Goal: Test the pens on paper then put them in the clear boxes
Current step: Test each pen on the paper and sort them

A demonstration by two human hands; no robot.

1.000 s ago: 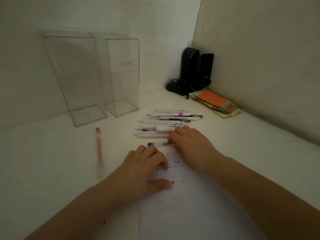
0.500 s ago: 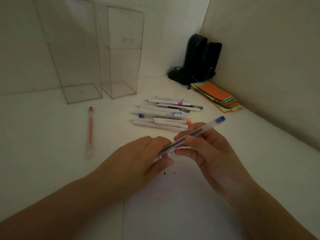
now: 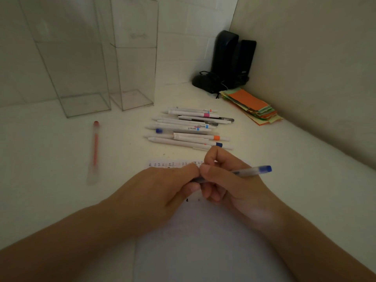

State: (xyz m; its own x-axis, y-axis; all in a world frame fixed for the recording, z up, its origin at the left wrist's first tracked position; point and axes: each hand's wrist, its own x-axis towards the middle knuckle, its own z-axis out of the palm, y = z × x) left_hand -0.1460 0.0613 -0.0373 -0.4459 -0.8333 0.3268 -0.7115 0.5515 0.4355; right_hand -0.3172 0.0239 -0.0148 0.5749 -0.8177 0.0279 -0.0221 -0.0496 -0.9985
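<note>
A clear pen with a blue end (image 3: pixel 251 171) is held level over the white paper (image 3: pixel 195 237). My right hand (image 3: pixel 227 184) grips its barrel. My left hand (image 3: pixel 168 190) pinches the pen's left end, which its fingers hide. Marks show along the paper's top edge. Several white pens (image 3: pixel 189 129) lie in a bunch beyond the paper. A red pen (image 3: pixel 95 147) lies alone to the left. Two tall clear boxes (image 3: pixel 81 58) (image 3: pixel 134 58) stand upright at the back left.
A stack of coloured paper slips (image 3: pixel 252 105) lies at the right by the wall. Black speakers with a cable (image 3: pixel 230 64) fill the back corner. Walls close off the desk at the back and the right.
My right hand picked the blue-ended pen up off the desk and lifted it over the paper. My left hand left the paper and took hold of the pen's left end.
</note>
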